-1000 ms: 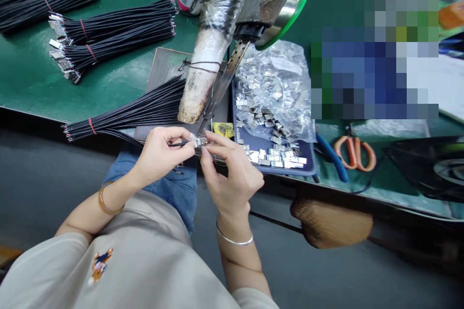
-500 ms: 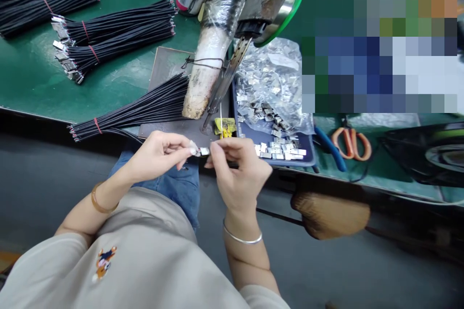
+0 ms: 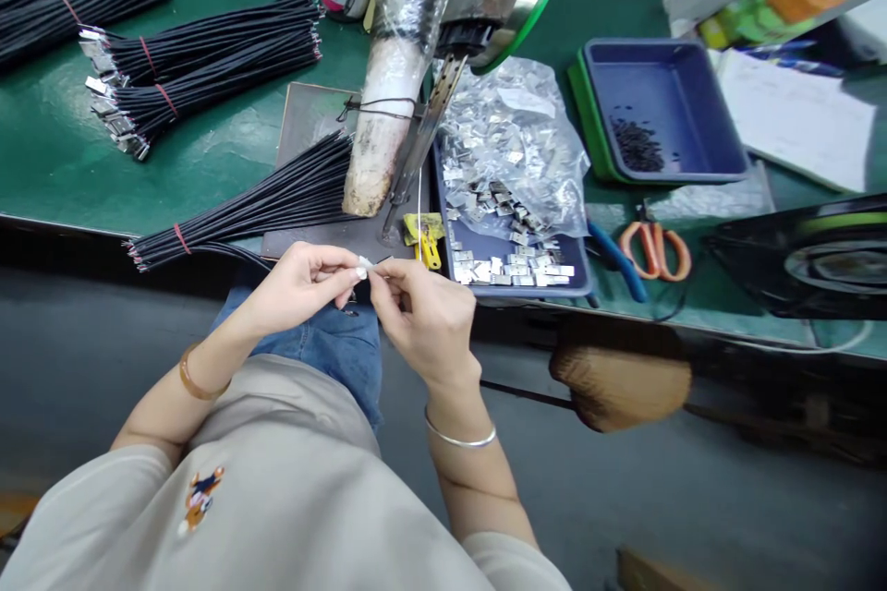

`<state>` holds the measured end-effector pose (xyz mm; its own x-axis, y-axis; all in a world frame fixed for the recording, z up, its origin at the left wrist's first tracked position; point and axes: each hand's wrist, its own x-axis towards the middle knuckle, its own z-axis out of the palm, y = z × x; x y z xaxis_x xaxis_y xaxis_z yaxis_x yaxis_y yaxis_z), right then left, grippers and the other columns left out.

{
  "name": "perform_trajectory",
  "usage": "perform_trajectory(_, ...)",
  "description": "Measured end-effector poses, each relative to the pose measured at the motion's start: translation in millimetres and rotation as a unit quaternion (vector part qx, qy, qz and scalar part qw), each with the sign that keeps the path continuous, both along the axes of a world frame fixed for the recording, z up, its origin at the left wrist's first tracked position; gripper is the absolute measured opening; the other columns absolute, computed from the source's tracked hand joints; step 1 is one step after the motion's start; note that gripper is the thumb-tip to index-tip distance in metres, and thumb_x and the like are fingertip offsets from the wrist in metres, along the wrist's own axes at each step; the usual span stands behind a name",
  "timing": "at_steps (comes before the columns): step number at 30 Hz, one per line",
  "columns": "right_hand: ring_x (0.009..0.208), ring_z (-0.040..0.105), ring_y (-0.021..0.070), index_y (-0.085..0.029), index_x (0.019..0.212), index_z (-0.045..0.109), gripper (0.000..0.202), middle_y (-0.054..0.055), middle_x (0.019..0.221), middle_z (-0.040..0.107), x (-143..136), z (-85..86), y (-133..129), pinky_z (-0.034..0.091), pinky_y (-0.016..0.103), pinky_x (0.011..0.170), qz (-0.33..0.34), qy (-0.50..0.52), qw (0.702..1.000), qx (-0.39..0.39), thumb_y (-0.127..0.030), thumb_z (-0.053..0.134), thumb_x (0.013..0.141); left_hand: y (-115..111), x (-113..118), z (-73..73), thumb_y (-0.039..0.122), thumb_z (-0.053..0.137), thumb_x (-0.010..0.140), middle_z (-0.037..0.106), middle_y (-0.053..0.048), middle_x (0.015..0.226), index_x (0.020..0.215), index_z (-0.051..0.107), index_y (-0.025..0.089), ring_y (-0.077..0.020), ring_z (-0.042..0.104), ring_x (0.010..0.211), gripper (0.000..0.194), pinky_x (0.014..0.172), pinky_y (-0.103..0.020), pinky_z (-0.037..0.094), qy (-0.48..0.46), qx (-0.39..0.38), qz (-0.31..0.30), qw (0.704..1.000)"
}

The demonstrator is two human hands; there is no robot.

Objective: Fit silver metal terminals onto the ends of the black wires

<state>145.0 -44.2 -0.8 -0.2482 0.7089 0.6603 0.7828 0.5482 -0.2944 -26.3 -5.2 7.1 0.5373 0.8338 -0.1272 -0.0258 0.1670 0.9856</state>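
My left hand (image 3: pixel 311 282) is closed in a pinch at the bench's front edge. A black cable (image 3: pixel 239 251) curves from the loose bundle and passes behind this hand; its end is mostly hidden in the fingertips. Fingertip to fingertip with it, my right hand (image 3: pixel 426 309) is closed on a small metal connector, now almost covered by the fingers. Beside the right hand, a blue tray (image 3: pixel 586 282) holds a plastic bag (image 3: pixel 516 134) and loose metal connectors (image 3: pixel 519 272). The black cable bundle (image 3: pixel 277 199) lies behind my left hand, tied with a red band.
A wrapped tube (image 3: pixel 392 102) and a metal stand hang above the board (image 3: pixel 301 115). A yellow cutter (image 3: pixel 430 249) lies by the tray. Orange-handled scissors (image 3: pixel 655 249), blue-handled pliers (image 3: pixel 616 260) and a blue bin (image 3: pixel 679 111) are rightward; tied cable bundles (image 3: pixel 214 55) lie leftward.
My right hand has moved left until its fingertips meet my left hand's. The metal connector, visible between them before, is now largely covered. The view has shifted slightly.
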Motion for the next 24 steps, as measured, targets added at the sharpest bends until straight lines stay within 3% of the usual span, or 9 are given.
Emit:
perform_trajectory(3,0.040,0.048,0.0055,-0.020,0.082,0.058,0.012,-0.009,0.051,0.052,11.3,0.0,-2.1,0.036,0.019,0.045,-0.012,0.032,0.999,-0.033,-0.017,0.059,0.094,-1.0,1.7,-3.0,0.035,0.072,0.077,0.050,0.002,0.056,0.078,0.074,0.010,-0.0074,0.040,0.054,0.025,0.051,-0.021,0.032,0.003,-0.011,0.029,1.000)
perform_trajectory(7,0.038,0.044,0.0054,-0.022,0.084,0.061,0.007,-0.010,0.052,0.050,25.5,-1.6,-9.8,0.035,0.019,0.041,-0.091,0.111,0.989,-0.041,-0.018,0.064,0.089,-1.2,6.9,-3.5,0.035,0.070,0.076,0.044,0.003,0.055,0.075,0.073,0.010,-0.0071,0.034,0.055,0.025,0.050,-0.021,0.027,0.008,-0.014,0.055,0.998)
perform_trajectory(10,0.038,0.049,0.0071,-0.024,0.104,0.064,0.013,-0.009,0.058,0.057,25.0,-6.8,-14.8,0.039,0.020,0.039,-0.094,0.198,0.976,0.006,-0.020,0.059,0.092,-0.4,10.0,-3.2,0.035,0.068,0.078,0.044,0.002,0.056,0.071,0.070,0.010,-0.0071,0.032,0.054,0.026,0.050,-0.021,0.024,0.028,0.002,0.063,0.998)
perform_trajectory(13,0.048,0.064,0.0098,-0.026,0.115,0.060,0.024,-0.005,0.073,0.071,17.8,-12.5,-14.6,0.051,0.021,0.044,-0.069,0.260,0.963,0.034,-0.015,0.056,0.094,0.5,11.5,-3.0,0.036,0.066,0.080,0.048,0.001,0.058,0.068,0.067,0.012,-0.0083,0.036,0.056,0.027,0.051,-0.022,0.026,0.039,0.017,0.074,0.996)
perform_trajectory(18,0.088,0.079,0.0187,-0.024,0.096,0.063,0.011,0.003,0.099,0.080,5.2,-15.0,-5.7,0.065,0.029,0.070,-0.051,0.187,0.981,-0.019,-0.014,0.065,0.091,1.6,17.3,-0.6,0.038,0.066,0.080,0.050,0.000,0.060,0.063,0.061,0.014,-0.0091,0.039,0.058,0.030,0.053,-0.022,0.031,0.035,0.030,0.108,0.993)
perform_trajectory(24,0.087,0.078,0.0180,-0.023,0.089,0.061,0.010,0.006,0.104,0.080,-3.9,-15.4,2.9,0.065,0.028,0.068,-0.070,0.190,0.979,-0.016,-0.014,0.064,0.090,2.1,30.8,-1.4,0.037,0.066,0.081,0.047,0.002,0.057,0.067,0.061,0.015,-0.0082,0.038,0.054,0.027,0.052,-0.022,0.033,0.035,0.049,0.186,0.981)
